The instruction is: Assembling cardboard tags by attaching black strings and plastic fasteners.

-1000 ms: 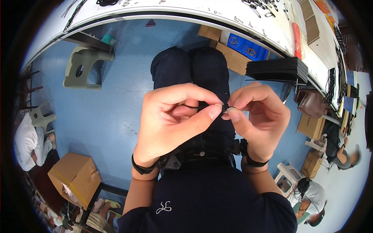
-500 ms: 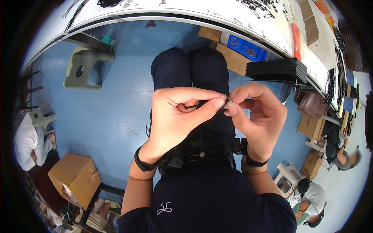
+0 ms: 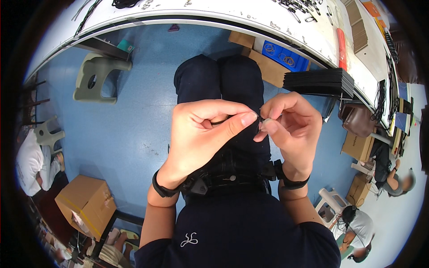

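Both hands meet above my lap, their fingertips almost touching. My left hand (image 3: 196, 129) pinches thumb against forefinger on a thin black cord (image 3: 218, 122), part of which shows inside the curl of its fingers. Right beside it, my right hand (image 3: 295, 129) is closed in a pinch too. Something small and dark lies at its fingertips, too small and covered to name. My dark trousers (image 3: 243, 76) are just beneath the hands.
A white table (image 3: 196, 14) curves across the top, with black cord loops (image 3: 295, 6) and a red tool handle (image 3: 341, 48) on it. Below its edge are a blue tray (image 3: 286, 56) and black folders (image 3: 318, 81). A stool (image 3: 96, 78) and cardboard box (image 3: 85, 205) stand left. People sit nearby.
Both hands have shifted slightly left, the right one more in its palm and wrist. A small gap now shows between the two pinches, which were touching before.
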`<state>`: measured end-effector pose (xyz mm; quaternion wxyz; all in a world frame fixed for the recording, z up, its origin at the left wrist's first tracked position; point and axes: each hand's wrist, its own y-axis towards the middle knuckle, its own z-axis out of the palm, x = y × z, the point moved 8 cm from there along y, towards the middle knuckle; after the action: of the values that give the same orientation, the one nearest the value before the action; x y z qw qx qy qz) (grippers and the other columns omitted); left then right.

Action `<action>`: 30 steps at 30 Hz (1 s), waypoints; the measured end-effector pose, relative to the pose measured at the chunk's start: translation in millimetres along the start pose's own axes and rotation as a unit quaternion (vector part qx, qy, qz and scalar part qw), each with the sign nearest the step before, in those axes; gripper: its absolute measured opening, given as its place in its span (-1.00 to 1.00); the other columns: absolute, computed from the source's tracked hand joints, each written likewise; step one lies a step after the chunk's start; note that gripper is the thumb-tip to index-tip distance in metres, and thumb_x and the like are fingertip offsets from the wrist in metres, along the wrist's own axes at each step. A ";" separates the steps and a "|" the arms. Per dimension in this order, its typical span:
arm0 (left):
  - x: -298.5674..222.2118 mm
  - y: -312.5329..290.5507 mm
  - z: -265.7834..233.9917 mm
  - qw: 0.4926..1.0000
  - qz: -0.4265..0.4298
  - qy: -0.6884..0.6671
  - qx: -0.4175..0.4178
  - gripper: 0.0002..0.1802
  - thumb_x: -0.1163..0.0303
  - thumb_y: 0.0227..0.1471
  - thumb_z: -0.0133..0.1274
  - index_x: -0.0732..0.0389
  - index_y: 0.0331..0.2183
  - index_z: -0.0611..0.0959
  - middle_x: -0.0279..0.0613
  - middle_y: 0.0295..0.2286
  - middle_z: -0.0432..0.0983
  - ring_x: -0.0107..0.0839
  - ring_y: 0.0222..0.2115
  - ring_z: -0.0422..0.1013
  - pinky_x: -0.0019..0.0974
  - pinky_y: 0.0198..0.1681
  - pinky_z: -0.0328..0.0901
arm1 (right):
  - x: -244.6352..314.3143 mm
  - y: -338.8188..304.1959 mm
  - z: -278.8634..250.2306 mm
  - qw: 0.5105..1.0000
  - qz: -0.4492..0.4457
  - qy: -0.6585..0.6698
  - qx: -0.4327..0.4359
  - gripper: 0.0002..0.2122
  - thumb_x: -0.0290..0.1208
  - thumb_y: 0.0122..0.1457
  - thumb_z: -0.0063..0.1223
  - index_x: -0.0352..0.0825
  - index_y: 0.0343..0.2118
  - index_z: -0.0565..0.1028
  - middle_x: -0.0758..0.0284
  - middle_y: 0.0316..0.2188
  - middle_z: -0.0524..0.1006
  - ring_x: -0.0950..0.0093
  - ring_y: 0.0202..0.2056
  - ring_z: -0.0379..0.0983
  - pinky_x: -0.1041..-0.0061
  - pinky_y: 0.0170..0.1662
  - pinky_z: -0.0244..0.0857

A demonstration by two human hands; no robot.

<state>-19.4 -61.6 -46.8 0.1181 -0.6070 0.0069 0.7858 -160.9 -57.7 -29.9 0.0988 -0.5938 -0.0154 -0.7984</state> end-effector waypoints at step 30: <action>1.6 -6.3 -2.3 0.982 -0.041 -0.178 0.053 -0.86 0.57 -0.03 0.14 0.42 -0.34 0.62 -0.13 -0.44 0.58 -0.57 -0.40 0.47 -0.56 -0.30 0.33 | 31.8 -9.6 18.3 0.941 -0.239 -0.240 -0.018 -0.91 -0.69 -0.03 0.15 -0.48 -0.44 0.49 0.19 -0.47 0.52 0.50 -0.47 0.48 0.61 -0.40 0.35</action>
<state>-16.3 -55.6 -48.0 0.1819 -0.4502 0.0026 0.8742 -154.1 -50.2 6.6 -0.1125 -0.7485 -0.1655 -0.6323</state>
